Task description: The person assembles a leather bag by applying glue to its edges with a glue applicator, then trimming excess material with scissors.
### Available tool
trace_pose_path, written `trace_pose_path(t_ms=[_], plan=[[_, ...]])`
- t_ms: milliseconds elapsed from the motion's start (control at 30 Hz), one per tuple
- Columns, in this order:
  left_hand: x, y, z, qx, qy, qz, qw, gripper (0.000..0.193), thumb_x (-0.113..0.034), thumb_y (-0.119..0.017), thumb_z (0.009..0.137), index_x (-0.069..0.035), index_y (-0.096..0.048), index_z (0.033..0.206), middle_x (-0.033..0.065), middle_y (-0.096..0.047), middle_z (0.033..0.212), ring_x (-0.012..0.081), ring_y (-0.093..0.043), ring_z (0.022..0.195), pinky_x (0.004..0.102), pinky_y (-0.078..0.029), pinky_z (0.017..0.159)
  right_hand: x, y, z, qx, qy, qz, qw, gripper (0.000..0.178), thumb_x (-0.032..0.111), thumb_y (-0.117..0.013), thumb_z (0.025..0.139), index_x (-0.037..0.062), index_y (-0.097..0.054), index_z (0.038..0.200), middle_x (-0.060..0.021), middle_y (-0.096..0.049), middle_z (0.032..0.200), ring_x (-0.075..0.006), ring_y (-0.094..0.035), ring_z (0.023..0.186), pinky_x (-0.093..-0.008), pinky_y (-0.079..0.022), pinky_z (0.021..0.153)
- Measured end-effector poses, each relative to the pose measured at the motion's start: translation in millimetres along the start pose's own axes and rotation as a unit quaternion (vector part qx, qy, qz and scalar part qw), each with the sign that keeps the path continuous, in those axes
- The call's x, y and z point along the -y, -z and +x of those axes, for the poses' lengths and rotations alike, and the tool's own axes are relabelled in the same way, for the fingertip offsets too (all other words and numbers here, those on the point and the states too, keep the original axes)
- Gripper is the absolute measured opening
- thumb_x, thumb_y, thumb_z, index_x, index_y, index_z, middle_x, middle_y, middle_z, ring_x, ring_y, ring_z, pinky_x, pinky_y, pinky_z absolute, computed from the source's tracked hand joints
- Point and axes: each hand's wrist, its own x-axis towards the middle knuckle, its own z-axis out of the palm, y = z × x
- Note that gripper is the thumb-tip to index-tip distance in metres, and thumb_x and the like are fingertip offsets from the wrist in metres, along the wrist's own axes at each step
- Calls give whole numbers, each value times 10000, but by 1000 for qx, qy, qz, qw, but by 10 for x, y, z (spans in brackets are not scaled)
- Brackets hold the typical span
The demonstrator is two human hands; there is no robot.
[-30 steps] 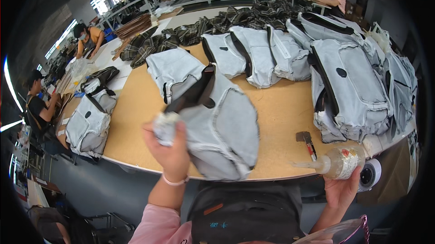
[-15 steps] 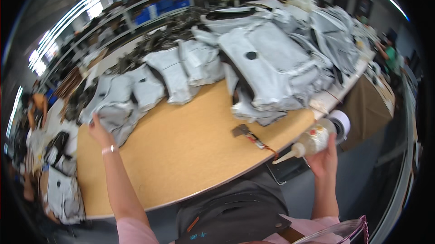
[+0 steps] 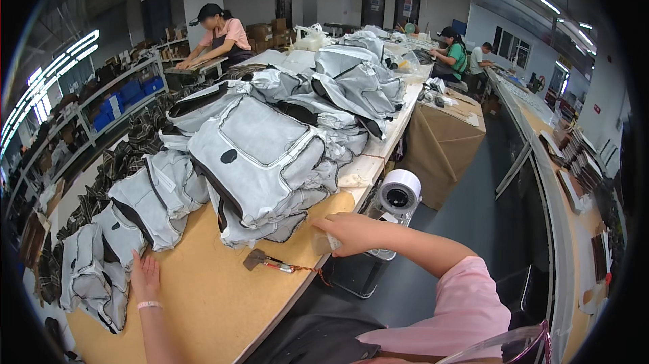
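Left hand: the left hand (image 3: pixel 145 279) is placed at the lower left of the frame, its fingers extended and clamped on nothing; the fingertips are set against or just beside the lower edge of a small grey-white bag (image 3: pixel 123 234), and contact cannot be told for certain.
Right hand: the right hand (image 3: pixel 351 230) is reached across to the desk's edge, right of centre, with its fingers closed around a translucent container (image 3: pixel 324 245).
Translucent container: it is mostly covered by the hand; whether it is resting on the desk (image 3: pixel 196 283) or held just above cannot be told.
Grey-white bags: more shaped pieces are lined up at the left, with a slumped bag (image 3: pixel 88 276) at the far left; a large bag (image 3: pixel 267 131) with a dark oval patch is piled on others at the centre.
Flat-bladed tool: the tool (image 3: pixel 274 262) is laid below the pile, untouched, near a red cord (image 3: pixel 312 271).
Stage: the bags appear already formed, as judged from their panels and dark edging; no finished set can be told from a waiting one, so what is left cannot be counted.
Desk's surroundings: a round white device (image 3: pixel 399 191) is seen beside the edge; dark plaid cloth (image 3: pixel 144 127) is heaped behind the bags.
Co-workers: a person in pink (image 3: pixel 226 36) is seen at the upper left, a person in green (image 3: pixel 454 58) at the upper right.
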Motion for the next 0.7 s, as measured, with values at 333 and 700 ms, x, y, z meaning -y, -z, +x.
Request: trace_pose_path(t_ms=[333,700], plan=[[-999,-358,616,-82,-283,115,949,150,-287,-632,857,-170,-546,893,-49,-553,693,50,-488,499,222,-368,419,39,-283,281,-137,132,-188,964,726,244,-760,711,4,-414,1302,-137,-555,1095,-308,-564,1007,-404,-454,864],[-1837,-1308,-2905,-26,-539,404,738,198,-146,-666,832,23,-628,928,-17,-579,745,54,-449,650,233,-384,593,378,-430,59,-381,192,-211,880,616,178,-752,720,-20,-498,1245,-163,-538,1084,-352,-520,993,-457,-444,818]])
